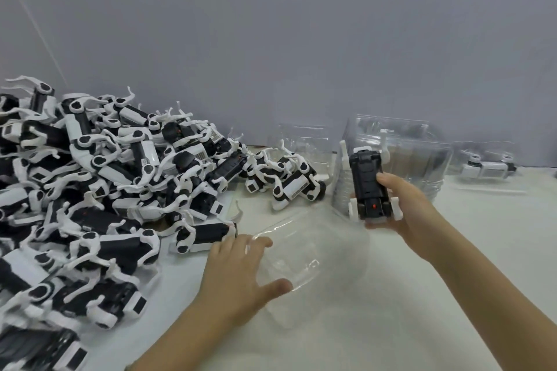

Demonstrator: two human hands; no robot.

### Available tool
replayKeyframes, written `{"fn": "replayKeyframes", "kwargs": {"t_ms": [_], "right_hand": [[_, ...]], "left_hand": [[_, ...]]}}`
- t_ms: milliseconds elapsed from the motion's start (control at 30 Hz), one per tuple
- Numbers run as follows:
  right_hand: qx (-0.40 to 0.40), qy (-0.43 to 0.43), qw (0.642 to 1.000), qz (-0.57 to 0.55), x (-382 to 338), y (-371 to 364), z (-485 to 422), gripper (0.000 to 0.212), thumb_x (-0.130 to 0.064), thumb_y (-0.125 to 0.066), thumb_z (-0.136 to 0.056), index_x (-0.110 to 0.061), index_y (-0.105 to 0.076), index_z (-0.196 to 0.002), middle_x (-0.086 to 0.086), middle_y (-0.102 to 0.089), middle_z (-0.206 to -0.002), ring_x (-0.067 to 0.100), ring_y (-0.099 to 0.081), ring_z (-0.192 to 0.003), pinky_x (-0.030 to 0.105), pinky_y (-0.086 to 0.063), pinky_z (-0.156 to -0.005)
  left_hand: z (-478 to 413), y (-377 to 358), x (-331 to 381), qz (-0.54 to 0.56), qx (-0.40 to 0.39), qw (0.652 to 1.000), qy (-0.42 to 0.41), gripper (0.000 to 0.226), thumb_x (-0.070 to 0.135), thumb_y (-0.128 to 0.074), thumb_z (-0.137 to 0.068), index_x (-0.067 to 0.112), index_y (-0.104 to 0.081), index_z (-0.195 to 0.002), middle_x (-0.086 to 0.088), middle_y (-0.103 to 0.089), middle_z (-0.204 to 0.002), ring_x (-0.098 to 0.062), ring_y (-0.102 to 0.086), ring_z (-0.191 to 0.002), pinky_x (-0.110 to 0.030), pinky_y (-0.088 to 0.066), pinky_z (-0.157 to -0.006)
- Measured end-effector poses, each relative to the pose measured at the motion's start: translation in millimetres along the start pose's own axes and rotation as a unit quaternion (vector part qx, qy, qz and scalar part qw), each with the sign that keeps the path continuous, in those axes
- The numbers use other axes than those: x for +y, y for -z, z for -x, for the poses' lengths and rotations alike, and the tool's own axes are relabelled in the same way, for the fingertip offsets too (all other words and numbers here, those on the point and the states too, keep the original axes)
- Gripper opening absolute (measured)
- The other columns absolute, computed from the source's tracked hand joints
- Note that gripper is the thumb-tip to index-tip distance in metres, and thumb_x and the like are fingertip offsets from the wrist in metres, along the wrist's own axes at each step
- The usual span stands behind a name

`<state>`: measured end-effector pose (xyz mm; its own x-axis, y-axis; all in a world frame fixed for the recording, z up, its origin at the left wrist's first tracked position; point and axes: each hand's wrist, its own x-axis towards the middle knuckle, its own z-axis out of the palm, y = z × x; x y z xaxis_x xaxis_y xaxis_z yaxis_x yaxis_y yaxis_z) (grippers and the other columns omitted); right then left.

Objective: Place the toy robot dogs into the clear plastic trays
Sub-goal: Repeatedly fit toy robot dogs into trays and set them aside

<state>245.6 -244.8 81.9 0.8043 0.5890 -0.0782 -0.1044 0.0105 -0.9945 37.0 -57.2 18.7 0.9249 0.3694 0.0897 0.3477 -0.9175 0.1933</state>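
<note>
My right hand [405, 208] grips a black-and-white toy robot dog [368, 187], belly side up, lifted above the table right of centre. My left hand [238, 277] holds the near left edge of a clear plastic tray [319, 253] lying on the white table, thumb and fingers spread around its rim. The held dog hangs just above and behind the far right corner of that tray. A big heap of the same toy dogs [99, 190] covers the left of the table.
A tall stack of clear trays [416, 159] stands behind my right hand. Another clear tray [301, 138] leans by the wall. At far right a tray [485, 169] holds a dog. A grey wall closes off the back.
</note>
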Motion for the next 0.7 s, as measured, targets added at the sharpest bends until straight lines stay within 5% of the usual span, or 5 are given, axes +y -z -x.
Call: {"fn": "replayKeyframes", "kwargs": {"t_ms": [133, 233, 333, 467, 700], "right_hand": [[0.006, 0.015, 0.999, 0.032, 5, -1, 3, 0.027, -0.023, -0.046, -0.101, -0.009, -0.065, -0.113, 0.019, -0.067, -0.102, 0.025, -0.068, -0.069, 0.033, -0.054, -0.055], [-0.003, 0.037, 0.997, 0.064, 8, -2, 5, 0.022, -0.021, -0.05, -0.099, -0.02, -0.07, -0.104, 0.005, -0.074, -0.096, 0.015, -0.071, -0.082, 0.032, -0.057, -0.067], [-0.012, 0.046, 0.996, 0.078, 11, -3, 6, 0.021, -0.024, -0.059, -0.095, -0.028, -0.063, -0.115, -0.004, -0.076, -0.095, 0.011, -0.073, -0.085, 0.023, -0.053, -0.066], [-0.062, 0.073, 0.987, 0.129, 7, -7, 8, 0.026, -0.022, -0.061, -0.093, -0.029, -0.055, -0.117, -0.003, -0.076, -0.093, 0.018, -0.074, -0.081, 0.02, -0.054, -0.058], [-0.128, 0.153, 0.884, 0.422, 8, -32, -1, 0.044, -0.033, -0.05, -0.1, -0.041, -0.042, -0.143, -0.015, -0.058, -0.122, -0.006, -0.06, -0.084, 0.01, -0.045, -0.068]], "left_hand": [[26, 7, 33, -0.049, 0.018, 0.998, -0.022, 0.119, 0.102, 0.009, -0.033, 0.056, 0.024, -0.142, 0.01, -0.04, -0.087, -0.011, -0.039, -0.076, -0.032, -0.027, -0.076], [31, 15, 31, 0.038, 0.249, 0.951, -0.181, 0.099, 0.09, -0.033, -0.062, 0.031, -0.047, -0.141, 0.012, -0.037, -0.053, -0.006, -0.029, -0.046, -0.023, -0.025, -0.051], [24, 11, 8, 0.096, 0.328, 0.893, -0.292, 0.065, 0.075, -0.051, -0.075, 0.022, -0.056, -0.113, 0.007, -0.058, -0.073, -0.011, -0.053, -0.072, -0.032, -0.042, -0.071], [7, -2, -22, 0.107, 0.222, 0.955, -0.165, 0.065, 0.071, -0.066, -0.06, 0.025, -0.062, -0.107, 0.006, -0.055, -0.125, -0.019, -0.047, -0.127, -0.04, -0.033, -0.103], [-2, -34, -10, 0.227, 0.231, 0.938, -0.123, 0.048, 0.065, -0.074, -0.063, 0.041, -0.059, -0.102, 0.021, -0.052, -0.129, 0.006, -0.04, -0.128, -0.027, -0.038, -0.098]]}}
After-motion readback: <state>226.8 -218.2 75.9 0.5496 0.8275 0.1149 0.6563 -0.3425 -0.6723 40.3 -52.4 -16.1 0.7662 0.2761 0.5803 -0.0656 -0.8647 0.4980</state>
